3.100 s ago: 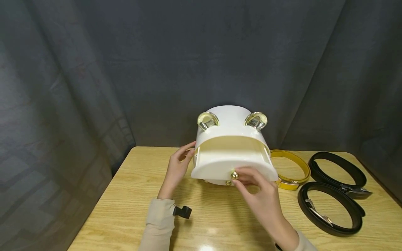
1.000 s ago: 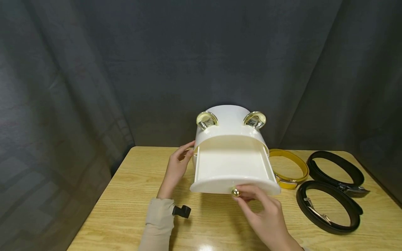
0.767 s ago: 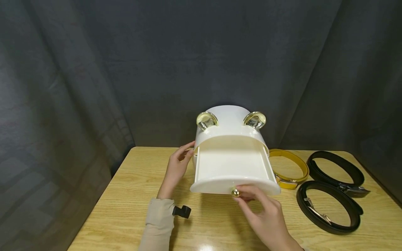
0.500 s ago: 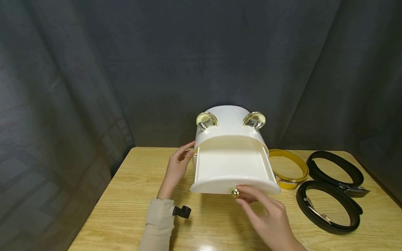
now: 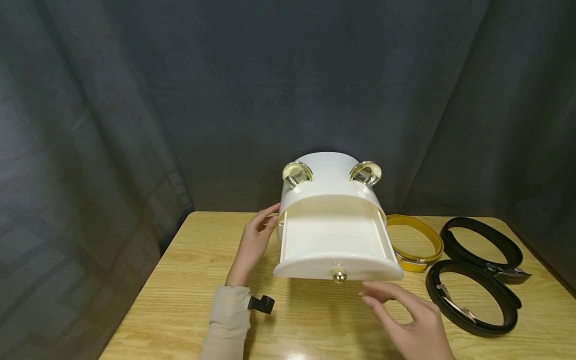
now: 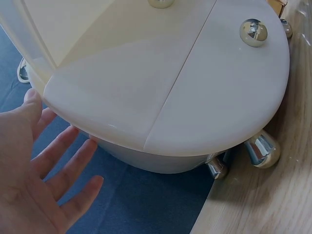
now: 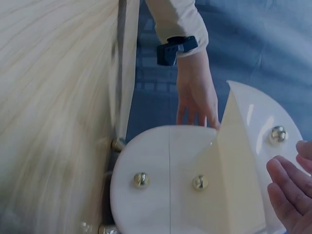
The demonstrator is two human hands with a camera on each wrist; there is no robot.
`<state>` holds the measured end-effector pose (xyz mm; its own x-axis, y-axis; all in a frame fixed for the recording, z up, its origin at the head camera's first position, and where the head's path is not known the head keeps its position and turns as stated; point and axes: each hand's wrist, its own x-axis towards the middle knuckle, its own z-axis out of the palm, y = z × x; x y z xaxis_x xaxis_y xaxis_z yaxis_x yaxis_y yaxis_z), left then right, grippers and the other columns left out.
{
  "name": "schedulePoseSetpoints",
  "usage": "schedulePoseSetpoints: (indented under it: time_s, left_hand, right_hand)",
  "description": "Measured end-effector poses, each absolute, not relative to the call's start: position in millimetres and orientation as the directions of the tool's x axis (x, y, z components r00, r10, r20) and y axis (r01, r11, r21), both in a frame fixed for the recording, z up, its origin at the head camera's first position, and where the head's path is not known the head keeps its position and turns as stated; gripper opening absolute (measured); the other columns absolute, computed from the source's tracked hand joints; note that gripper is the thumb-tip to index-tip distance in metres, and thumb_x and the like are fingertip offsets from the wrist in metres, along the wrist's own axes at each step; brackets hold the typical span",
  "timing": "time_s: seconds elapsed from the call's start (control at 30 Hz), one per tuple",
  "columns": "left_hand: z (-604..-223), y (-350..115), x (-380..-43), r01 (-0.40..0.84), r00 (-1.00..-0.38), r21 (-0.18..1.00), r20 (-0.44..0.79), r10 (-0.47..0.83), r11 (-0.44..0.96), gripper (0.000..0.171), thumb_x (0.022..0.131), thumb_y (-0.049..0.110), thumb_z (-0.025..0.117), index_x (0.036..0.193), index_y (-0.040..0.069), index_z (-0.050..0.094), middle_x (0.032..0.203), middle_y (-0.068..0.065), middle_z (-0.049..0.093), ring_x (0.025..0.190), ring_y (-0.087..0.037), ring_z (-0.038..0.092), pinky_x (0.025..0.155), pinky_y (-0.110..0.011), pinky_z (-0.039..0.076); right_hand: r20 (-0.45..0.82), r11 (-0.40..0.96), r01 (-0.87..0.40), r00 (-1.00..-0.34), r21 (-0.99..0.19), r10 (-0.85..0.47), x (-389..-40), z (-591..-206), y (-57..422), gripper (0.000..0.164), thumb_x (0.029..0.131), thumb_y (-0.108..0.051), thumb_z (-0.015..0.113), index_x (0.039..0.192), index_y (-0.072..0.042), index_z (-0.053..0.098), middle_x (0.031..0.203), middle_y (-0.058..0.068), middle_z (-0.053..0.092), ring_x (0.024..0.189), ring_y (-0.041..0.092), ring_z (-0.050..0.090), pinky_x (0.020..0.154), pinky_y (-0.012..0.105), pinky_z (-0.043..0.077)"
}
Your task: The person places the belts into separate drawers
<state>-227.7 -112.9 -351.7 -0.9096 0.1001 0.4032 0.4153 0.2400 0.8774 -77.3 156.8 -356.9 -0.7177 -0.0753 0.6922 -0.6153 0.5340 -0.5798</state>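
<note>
one pale wood-grain table (image 5: 189,290) bearing a glossy white, round-topped cabinet (image 5: 330,172)

the cabinet stands mid-table; its hard shell looks like plastic, so probably light, stiff and slippery, wanting a steadying palm at its side. its flat-bottomed white drawer (image 5: 310,267), the top one, juts well out toward the viewer and may sag if pressed. to the right lie three coiled belts, one smooth yellow belt (image 5: 411,267) and two smooth black belts (image 5: 432,285). the left hand (image 5: 253,242) touches the cabinet's left side with extended fingers. the right hand (image 5: 425,325) hangs near the drawer front, finger and thumb parted, holding nothing. smallest, the round, shiny gold metallic knob (image 5: 339,276) centres that front, likely best pinched.
</note>
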Motion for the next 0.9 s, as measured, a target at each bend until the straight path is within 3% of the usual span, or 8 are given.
schedulePoseSetpoints:
  time_s: [0.17, 0.53, 0.9]
  left_hand:
    - [-352, -113, -228, 0.405, -0.914, 0.882, 0.393, 0.098, 0.241, 0.035, 0.096, 0.018, 0.052, 0.129, 0.007, 0.055, 0.124, -0.012, 0.056, 0.109, -0.029, 0.056, 0.093, -0.047, 0.041]
    - [-352, -112, -228, 0.417, -0.909, 0.875, 0.406, 0.096, 0.248, 0.035, 0.095, 0.017, 0.053, 0.129, 0.007, 0.056, 0.121, -0.012, 0.058, 0.105, -0.027, 0.058, 0.093, -0.044, 0.043]
    - [-351, -113, -226, 0.408, -0.913, 0.873, 0.394, 0.108, 0.266, 0.036, 0.096, 0.018, 0.051, 0.131, 0.009, 0.054, 0.124, -0.011, 0.056, 0.107, -0.025, 0.058, 0.093, -0.042, 0.043]
  right_hand:
    - [0.611, 0.638, -0.477, -0.792, -0.604, -0.014, -70, -356, 166, 0.042, 0.065, 0.007, 0.079, 0.096, -0.021, 0.069, 0.093, -0.008, 0.068, 0.083, 0.001, 0.064, 0.071, 0.011, 0.048]
    - [0.582, 0.767, -0.319, -0.809, -0.556, 0.085, -63, -363, 186, 0.037, 0.06, 0.005, 0.082, 0.087, -0.019, 0.072, 0.084, -0.008, 0.069, 0.075, -0.001, 0.063, 0.071, 0.003, 0.04]
    - [0.51, 0.818, -0.183, -0.847, -0.545, 0.15, -65, -373, 213, 0.031, 0.068, 0.002, 0.079, 0.092, -0.014, 0.07, 0.088, 0.0, 0.068, 0.075, -0.007, 0.056, 0.064, 0.002, 0.041]
